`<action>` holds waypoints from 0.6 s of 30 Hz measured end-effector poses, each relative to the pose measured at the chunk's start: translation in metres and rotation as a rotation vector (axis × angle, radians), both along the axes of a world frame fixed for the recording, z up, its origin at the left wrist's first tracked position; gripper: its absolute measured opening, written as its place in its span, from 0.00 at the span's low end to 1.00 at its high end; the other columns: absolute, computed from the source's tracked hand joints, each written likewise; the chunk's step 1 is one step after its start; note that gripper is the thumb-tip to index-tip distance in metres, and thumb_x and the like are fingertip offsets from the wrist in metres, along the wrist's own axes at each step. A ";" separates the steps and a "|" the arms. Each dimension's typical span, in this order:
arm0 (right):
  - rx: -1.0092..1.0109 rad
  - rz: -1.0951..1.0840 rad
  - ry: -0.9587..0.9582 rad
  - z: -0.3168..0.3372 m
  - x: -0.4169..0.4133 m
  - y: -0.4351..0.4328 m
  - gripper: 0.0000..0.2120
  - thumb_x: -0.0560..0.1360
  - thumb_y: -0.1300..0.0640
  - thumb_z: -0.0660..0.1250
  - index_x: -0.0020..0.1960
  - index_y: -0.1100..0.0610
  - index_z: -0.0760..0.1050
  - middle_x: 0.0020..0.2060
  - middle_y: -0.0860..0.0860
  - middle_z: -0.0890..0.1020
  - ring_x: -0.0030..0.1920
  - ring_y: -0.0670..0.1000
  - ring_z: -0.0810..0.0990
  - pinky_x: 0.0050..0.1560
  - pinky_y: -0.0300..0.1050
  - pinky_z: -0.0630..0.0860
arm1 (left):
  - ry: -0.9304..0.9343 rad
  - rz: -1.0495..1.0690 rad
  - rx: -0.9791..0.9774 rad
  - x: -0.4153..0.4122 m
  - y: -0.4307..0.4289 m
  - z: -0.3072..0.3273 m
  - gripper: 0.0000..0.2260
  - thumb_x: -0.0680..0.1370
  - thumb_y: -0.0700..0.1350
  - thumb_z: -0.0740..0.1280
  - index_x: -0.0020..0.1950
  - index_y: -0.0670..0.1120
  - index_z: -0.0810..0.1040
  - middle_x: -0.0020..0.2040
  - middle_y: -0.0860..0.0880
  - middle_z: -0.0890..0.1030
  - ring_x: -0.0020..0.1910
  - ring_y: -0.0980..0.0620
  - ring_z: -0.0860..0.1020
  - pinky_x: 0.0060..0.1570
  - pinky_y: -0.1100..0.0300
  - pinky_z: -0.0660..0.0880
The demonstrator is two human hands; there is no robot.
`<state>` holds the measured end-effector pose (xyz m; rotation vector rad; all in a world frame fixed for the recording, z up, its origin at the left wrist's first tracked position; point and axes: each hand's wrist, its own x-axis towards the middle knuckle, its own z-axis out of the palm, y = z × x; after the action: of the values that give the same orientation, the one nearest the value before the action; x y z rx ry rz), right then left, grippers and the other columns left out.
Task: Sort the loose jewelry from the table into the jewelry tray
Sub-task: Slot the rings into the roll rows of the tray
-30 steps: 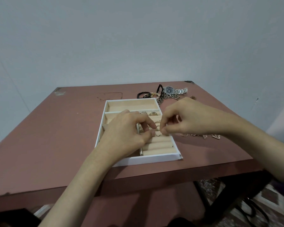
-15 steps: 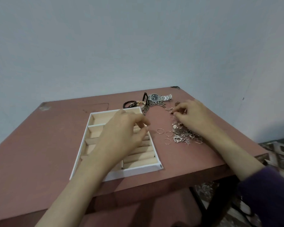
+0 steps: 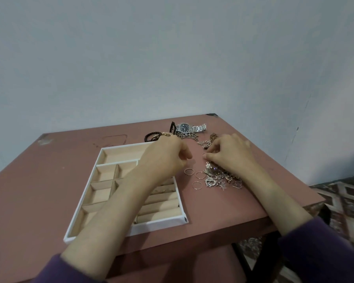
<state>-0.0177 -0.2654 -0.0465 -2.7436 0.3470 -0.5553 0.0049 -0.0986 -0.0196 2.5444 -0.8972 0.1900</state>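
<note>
**Item:** loose jewelry (image 3: 219, 178), heaped on the desk (image 3: 39, 180) just right of the jewelry tray (image 3: 161, 222). Three thin rings (image 3: 200, 171) lie between heap and tray.

**Handling (judged):** light, hard and slippery, and the chains likely tangle. Take each ring by its band and lift chains slowly by one end.

**Hands:** your right hand (image 3: 233, 156) pinches a small piece (image 3: 204, 154) with its fingers (image 3: 213, 152). Your left hand (image 3: 166, 158) hovers over the tray, loosely curled, with nothing seen in it.

**Markings:** none legible, watch (image 3: 185, 127) included.

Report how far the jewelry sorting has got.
Early. Done: little; the jewelry tray shows mostly bare compartments. In hand: the right hand pinches a small piece by the pile; the left hand hovers, holding nothing visible. Left: three rings, the pile, chain, watch, black bracelets.
</note>
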 end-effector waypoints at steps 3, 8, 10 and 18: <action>0.034 0.004 0.038 0.000 0.002 -0.002 0.06 0.70 0.47 0.70 0.43 0.48 0.82 0.39 0.44 0.75 0.59 0.52 0.70 0.58 0.54 0.62 | 0.052 -0.015 0.035 0.001 0.000 0.001 0.09 0.70 0.49 0.73 0.48 0.49 0.83 0.43 0.51 0.83 0.43 0.53 0.78 0.48 0.58 0.76; 0.057 0.042 0.148 0.008 0.009 -0.004 0.06 0.69 0.49 0.71 0.41 0.51 0.82 0.38 0.44 0.80 0.60 0.51 0.71 0.57 0.54 0.59 | 0.092 -0.071 0.155 0.002 0.001 0.004 0.13 0.69 0.49 0.73 0.52 0.49 0.82 0.49 0.51 0.83 0.42 0.55 0.74 0.47 0.61 0.73; 0.047 0.063 0.195 0.012 0.014 -0.004 0.07 0.68 0.50 0.72 0.43 0.52 0.82 0.42 0.46 0.82 0.59 0.52 0.72 0.55 0.53 0.58 | 0.094 -0.069 0.165 0.002 0.001 0.004 0.13 0.69 0.48 0.73 0.52 0.49 0.82 0.49 0.51 0.84 0.44 0.54 0.76 0.49 0.58 0.75; 0.101 0.216 0.331 0.025 0.022 -0.010 0.06 0.67 0.53 0.74 0.42 0.53 0.81 0.32 0.40 0.79 0.46 0.46 0.75 0.67 0.59 0.57 | 0.097 -0.071 0.163 0.007 -0.003 0.001 0.10 0.69 0.47 0.74 0.49 0.48 0.83 0.46 0.50 0.84 0.48 0.52 0.79 0.49 0.57 0.75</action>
<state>0.0043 -0.2758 -0.0216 -2.7240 0.1450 -0.0259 0.0122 -0.1013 -0.0185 2.6386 -1.0002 -0.0291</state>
